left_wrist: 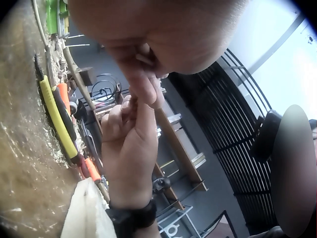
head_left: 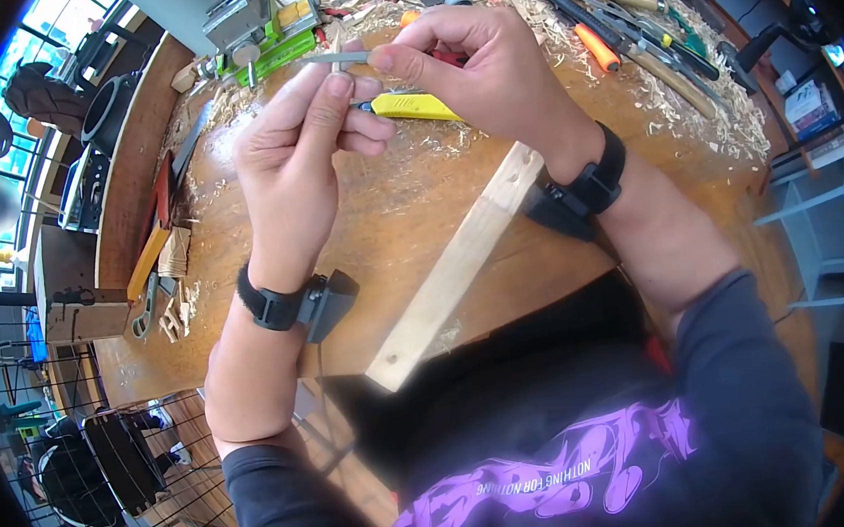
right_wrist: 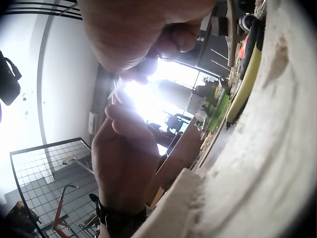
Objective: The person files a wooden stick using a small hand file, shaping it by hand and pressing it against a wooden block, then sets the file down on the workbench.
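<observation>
Nearest is the pale wooden bar (head_left: 453,271), slanting across the tabletop (head_left: 397,205), its near end projecting past the edge. Beyond and left of the bar's far end, the left hand (head_left: 292,149) pinches a small wooden piece (head_left: 337,45) between thumb and fingertips, its tip bare, probably so that it can be reached without the fingers in the way. The right hand (head_left: 491,72), past that same end, grips a thin grey strip (head_left: 351,58) crosswise at the piece (blade or file, I cannot tell), likely held at 1 end to leave the rest free. Just beyond the bar lies a yellow-handled tool (head_left: 415,106), perhaps set aside within easy reach. Well left of the bar stand the scissors (head_left: 145,310), then a wooden box (head_left: 86,318) whose contents I cannot make out. Farther beyond the bar, up and to its right, an orange-handled tool (head_left: 596,47) lies among other tools and curled shavings (head_left: 731,126); farther off and to its left is a green clamp (head_left: 285,57), also amid shavings.
</observation>
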Demonstrator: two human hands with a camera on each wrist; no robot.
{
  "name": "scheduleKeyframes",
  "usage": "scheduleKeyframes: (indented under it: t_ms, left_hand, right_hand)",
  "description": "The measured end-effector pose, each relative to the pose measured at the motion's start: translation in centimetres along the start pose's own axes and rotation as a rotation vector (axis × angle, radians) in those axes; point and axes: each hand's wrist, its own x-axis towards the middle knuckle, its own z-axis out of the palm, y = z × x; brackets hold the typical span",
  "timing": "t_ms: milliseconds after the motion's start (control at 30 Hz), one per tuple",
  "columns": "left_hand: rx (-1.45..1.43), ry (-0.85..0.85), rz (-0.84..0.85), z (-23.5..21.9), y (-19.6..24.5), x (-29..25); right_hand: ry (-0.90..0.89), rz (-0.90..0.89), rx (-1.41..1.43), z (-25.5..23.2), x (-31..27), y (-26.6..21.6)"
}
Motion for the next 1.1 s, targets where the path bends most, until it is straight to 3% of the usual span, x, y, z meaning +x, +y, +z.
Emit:
scheduleKeyframes:
  t_ms: [100,300,367,433,500,1000,1100]
  left_hand:
    - [0.049,0.016,0.098,-0.5,0.2,0.2]
    - [0.047,-0.007,0.0,0.2,-0.4,-0.3]
    - [0.073,0.016,0.107,-0.2,0.1,0.1]
    - [0.04,0.002,0.113,-0.3,0.1,0.2]
    - [0.096,-0.012,0.025,0.2,-0.2,-0.2]
    - [-0.069,-0.01,0.005,-0.2,-0.3,0.0]
    - [0.025,-0.038,0.016,-0.2,0.2,0.2]
  right_hand:
    - [-0.009,0.061,-0.011,-0.4,-0.2,0.7]
    - [-0.013,0.016,0.038,0.1,0.0,0.1]
    - [0.0,0.03,0.023,-0.4,-0.4,0.8]
    - [0.007,0.026,0.0,-0.6,-0.3,1.0]
    - [0.004,-0.003,-0.035,-0.5,-0.1,0.6]
    - [0.009,0.035,0.019,-0.3,-0.4,0.5]
    - [-0.008,0.02,0.007,0.2,-0.3,0.1]
